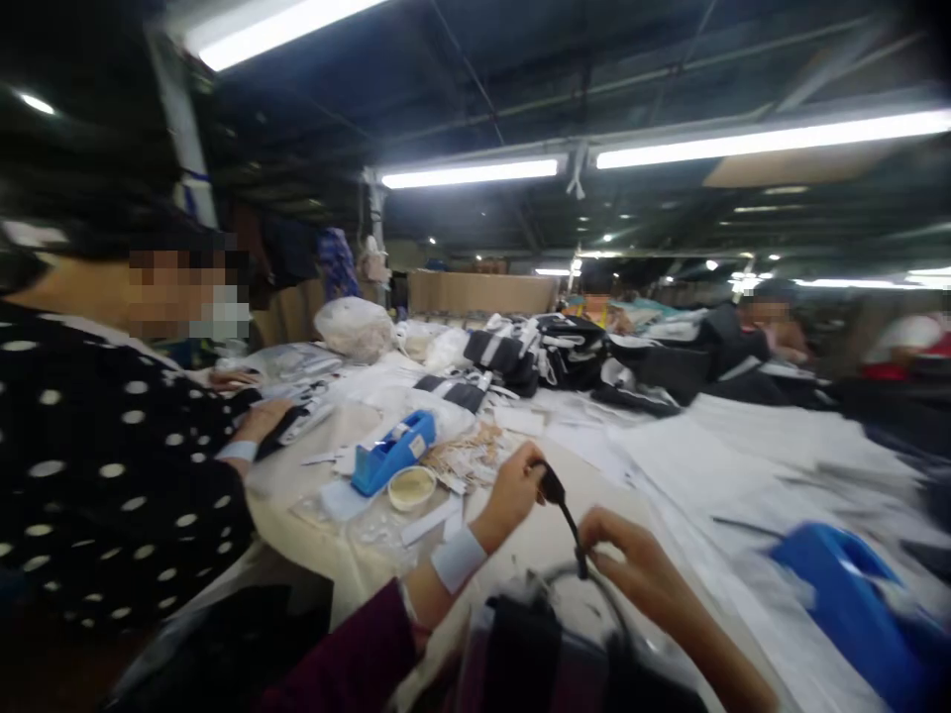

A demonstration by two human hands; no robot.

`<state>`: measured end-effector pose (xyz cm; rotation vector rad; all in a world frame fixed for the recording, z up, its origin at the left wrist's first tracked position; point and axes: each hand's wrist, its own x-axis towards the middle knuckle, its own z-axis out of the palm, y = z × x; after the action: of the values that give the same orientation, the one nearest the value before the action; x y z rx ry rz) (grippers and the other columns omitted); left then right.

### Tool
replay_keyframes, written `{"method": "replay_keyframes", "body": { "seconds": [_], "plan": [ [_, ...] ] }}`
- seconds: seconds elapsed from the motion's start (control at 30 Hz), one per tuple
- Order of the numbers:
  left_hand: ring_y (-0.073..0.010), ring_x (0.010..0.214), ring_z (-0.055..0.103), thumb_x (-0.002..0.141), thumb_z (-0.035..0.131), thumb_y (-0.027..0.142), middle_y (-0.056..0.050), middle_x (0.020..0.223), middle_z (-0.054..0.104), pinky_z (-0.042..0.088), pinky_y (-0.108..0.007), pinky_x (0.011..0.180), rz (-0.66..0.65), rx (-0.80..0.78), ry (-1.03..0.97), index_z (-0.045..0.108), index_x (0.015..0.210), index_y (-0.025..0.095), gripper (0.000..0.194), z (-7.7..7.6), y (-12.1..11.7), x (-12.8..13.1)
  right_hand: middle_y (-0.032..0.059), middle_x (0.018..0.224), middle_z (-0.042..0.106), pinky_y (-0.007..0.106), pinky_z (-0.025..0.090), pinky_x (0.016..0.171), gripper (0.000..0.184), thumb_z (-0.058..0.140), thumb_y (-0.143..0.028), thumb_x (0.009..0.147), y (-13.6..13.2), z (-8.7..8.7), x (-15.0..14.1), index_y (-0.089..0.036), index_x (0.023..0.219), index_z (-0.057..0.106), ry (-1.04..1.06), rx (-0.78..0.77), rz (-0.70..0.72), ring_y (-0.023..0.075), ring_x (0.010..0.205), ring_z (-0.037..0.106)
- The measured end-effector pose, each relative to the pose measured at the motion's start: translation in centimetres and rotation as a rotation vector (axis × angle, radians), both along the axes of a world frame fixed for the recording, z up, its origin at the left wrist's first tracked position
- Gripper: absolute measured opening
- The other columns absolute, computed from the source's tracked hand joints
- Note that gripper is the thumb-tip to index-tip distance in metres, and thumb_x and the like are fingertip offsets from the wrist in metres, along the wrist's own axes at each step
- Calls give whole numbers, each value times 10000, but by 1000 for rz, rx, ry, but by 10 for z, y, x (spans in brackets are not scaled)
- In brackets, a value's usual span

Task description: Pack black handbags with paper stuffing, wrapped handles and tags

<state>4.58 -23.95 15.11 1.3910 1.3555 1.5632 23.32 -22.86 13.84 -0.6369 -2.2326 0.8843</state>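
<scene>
My left hand (pixel 514 492), a pale band round its wrist, pinches the wider upper end of a thin black strap (pixel 567 512). My right hand (pixel 622 550) has its thumb and fingers closed on the strap's lower end. The strap is taut and slanted between the two hands; blur hides its details. Just below, close to my body, is a dark bag-like item (pixel 546 644) with a grey curved loop (pixel 613 594) on top, seemingly in clear plastic. Whether the strap joins this item I cannot tell.
A blue tape dispenser (pixel 393 453) and a small round tub (pixel 411 489) stand left of my hands. Another blue dispenser (pixel 854 604) is at right, beside white sheets (pixel 765 446). Black-and-white goods (pixel 512 356) are piled behind. A co-worker in a dotted top (pixel 111 465) works at left.
</scene>
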Motion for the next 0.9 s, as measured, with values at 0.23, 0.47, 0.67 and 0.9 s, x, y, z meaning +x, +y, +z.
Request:
{"method": "replay_keyframes", "body": {
  "seconds": [0.23,0.47,0.67,0.9],
  "plan": [
    [-93,614,489,825,555,138,51,699,518,395,-214,598,-118,208,145,561,823,195,58,42,-14,11,-5,732,639,258,415,662,122,622,-256,757,-10,37,-6,-161,807,679,39,-162,-149,141,684,555],
    [-167,768,630,880,547,349,-54,848,682,487,-289,726,-286,9,18,658,951,138,249,17,-36,22,0,716,646,258,431,670,103,644,-241,760,-16,24,-3,-156,758,703,320,-261,-203,155,706,569],
    [-188,761,616,847,581,513,-92,799,703,462,-297,749,-452,-142,-11,742,881,84,460,-10,-49,31,1,685,636,261,421,612,142,643,-273,780,-24,26,-5,-163,712,701,343,-264,-287,149,645,544],
    [-157,710,571,880,572,413,-36,793,700,442,-251,691,-466,-127,188,747,969,128,347,-22,-61,33,23,804,684,280,459,700,125,677,-304,806,-25,28,-3,-198,773,733,385,-140,-344,194,791,615]
  ]
}}
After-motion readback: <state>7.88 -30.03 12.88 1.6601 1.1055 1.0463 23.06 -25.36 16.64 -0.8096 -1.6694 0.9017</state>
